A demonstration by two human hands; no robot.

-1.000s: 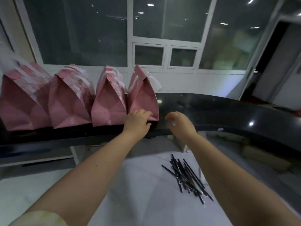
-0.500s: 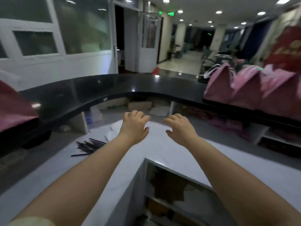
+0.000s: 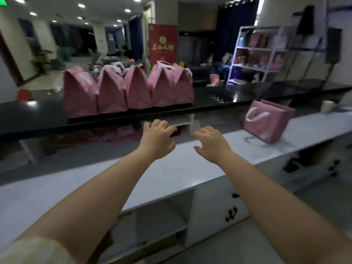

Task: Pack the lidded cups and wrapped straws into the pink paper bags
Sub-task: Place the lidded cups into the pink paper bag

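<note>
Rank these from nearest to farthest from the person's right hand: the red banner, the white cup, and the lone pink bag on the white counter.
From the right hand:
1. Lone pink bag, just to its right on the white counter.
2. White cup, farther right on the same counter.
3. Red banner, far back in the room.

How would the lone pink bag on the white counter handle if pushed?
The pink bag looks tilted on the white counter, so it would probably tip rather than slide. Its paper walls would likely crease under a firm grip. Contents are hidden, so weight is unclear.
</note>
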